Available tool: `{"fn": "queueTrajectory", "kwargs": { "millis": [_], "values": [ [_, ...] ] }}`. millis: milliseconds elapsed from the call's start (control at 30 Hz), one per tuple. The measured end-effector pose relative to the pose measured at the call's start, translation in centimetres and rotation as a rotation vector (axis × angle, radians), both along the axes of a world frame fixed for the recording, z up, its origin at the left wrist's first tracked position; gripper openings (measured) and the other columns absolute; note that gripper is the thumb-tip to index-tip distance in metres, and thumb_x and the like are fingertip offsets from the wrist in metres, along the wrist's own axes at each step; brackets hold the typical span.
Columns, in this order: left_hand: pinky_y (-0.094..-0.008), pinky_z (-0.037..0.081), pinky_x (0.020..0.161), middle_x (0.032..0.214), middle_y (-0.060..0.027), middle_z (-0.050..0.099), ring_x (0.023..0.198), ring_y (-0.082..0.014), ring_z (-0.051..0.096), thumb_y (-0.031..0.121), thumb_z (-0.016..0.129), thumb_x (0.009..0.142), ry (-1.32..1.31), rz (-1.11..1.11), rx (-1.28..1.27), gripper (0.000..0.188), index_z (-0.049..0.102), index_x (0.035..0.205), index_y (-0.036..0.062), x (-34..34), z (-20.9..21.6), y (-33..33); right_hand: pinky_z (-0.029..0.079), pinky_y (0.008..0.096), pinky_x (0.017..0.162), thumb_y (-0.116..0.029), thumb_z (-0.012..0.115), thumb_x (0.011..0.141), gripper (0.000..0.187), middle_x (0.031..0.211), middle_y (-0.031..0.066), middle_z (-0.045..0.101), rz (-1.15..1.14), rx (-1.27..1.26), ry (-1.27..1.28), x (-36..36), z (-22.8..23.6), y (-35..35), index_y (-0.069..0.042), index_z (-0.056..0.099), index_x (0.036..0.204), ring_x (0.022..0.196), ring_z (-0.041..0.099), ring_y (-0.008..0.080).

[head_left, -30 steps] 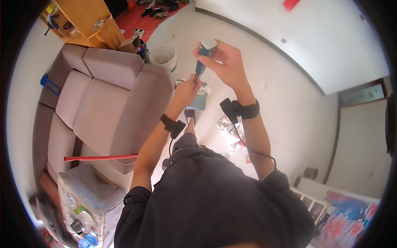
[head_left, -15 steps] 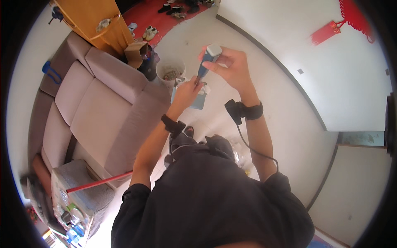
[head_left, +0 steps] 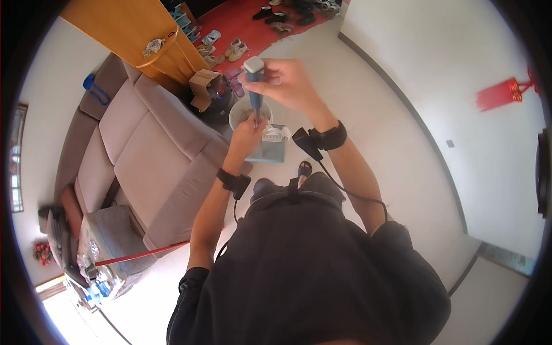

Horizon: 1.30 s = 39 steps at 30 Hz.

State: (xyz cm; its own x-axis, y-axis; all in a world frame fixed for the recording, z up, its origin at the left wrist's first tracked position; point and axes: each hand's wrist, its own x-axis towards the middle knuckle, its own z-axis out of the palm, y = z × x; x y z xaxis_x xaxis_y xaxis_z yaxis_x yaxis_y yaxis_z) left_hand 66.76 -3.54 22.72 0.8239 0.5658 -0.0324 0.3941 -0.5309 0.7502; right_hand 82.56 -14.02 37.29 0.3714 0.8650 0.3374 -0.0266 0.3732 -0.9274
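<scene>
The left hand (head_left: 246, 135), the nearer one, closes its fingers round the lower end of a blue tool (head_left: 255, 95). The tool's long axis runs straight away from the person. The right hand (head_left: 284, 85) grips its grey-capped far end, above a white bucket (head_left: 238, 115) beside the sofa (head_left: 144, 161).

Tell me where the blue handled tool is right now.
In the head view, the blue handled tool is upper centre, gripped at its top by the right hand, with the left hand just below, above a white bucket.
</scene>
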Motion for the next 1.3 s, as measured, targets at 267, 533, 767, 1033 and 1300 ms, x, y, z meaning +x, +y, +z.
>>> {"fn": "queueTrajectory", "kwargs": {
  "millis": [267,533,767,1033,1300],
  "values": [
    [-0.0479,0.047,0.066,0.078,-0.0209,0.064,0.078,-0.0415,0.062,0.032,0.056,0.092,-0.01,0.217,0.034,0.027,0.057,0.1,0.0054,2.8,-0.4,1.7,0.053,0.0259,0.077,-0.004,0.071,0.081,0.025,0.094,0.0065,0.07,0.175,0.038,0.025,4.9,-0.9,4.6,0.003,0.065,0.104,0.086,0.066,0.0118],
    [-0.0528,0.046,0.067,0.078,-0.0234,0.063,0.079,-0.0448,0.061,0.032,0.052,0.093,0.025,0.323,0.117,0.028,0.053,0.102,0.0059,6.0,-2.8,3.8,0.051,0.0286,0.087,0.001,0.068,0.082,0.028,0.1,0.0099,0.067,0.307,-0.047,0.017,9.2,-3.5,9.3,0.006,0.061,0.109,0.094,0.064,0.0153],
    [-0.0541,0.046,0.069,0.081,-0.0247,0.064,0.082,-0.0445,0.06,0.033,0.052,0.092,0.164,0.35,0.151,0.028,0.053,0.103,0.0067,9.1,-1.7,8.2,0.051,0.0305,0.088,0.002,0.068,0.082,0.027,0.1,0.0103,0.067,0.293,-0.045,0.02,14.5,-4.4,15.1,0.006,0.061,0.108,0.095,0.065,0.0176],
    [-0.0516,0.046,0.073,0.084,-0.0246,0.063,0.085,-0.0442,0.06,0.036,0.053,0.091,0.197,0.328,0.024,0.032,0.054,0.102,0.0051,9.1,-1.7,12.7,0.055,0.027,0.074,-0.005,0.075,0.079,0.028,0.096,0.0077,0.069,0.348,-0.071,0.032,15.3,-3.5,20.5,0.003,0.065,0.104,0.084,0.066,0.0125],
    [-0.0483,0.046,0.075,0.086,-0.0234,0.064,0.088,-0.0435,0.06,0.034,0.053,0.09,0.233,0.49,-0.171,0.032,0.055,0.106,0.0064,7.8,-1.4,12.3,0.055,0.0264,0.074,-0.004,0.077,0.077,0.033,0.094,0.0081,0.069,0.474,-0.032,0.071,13.9,-5.0,23.8,0.004,0.063,0.106,0.084,0.066,0.0133]
  ]
}}
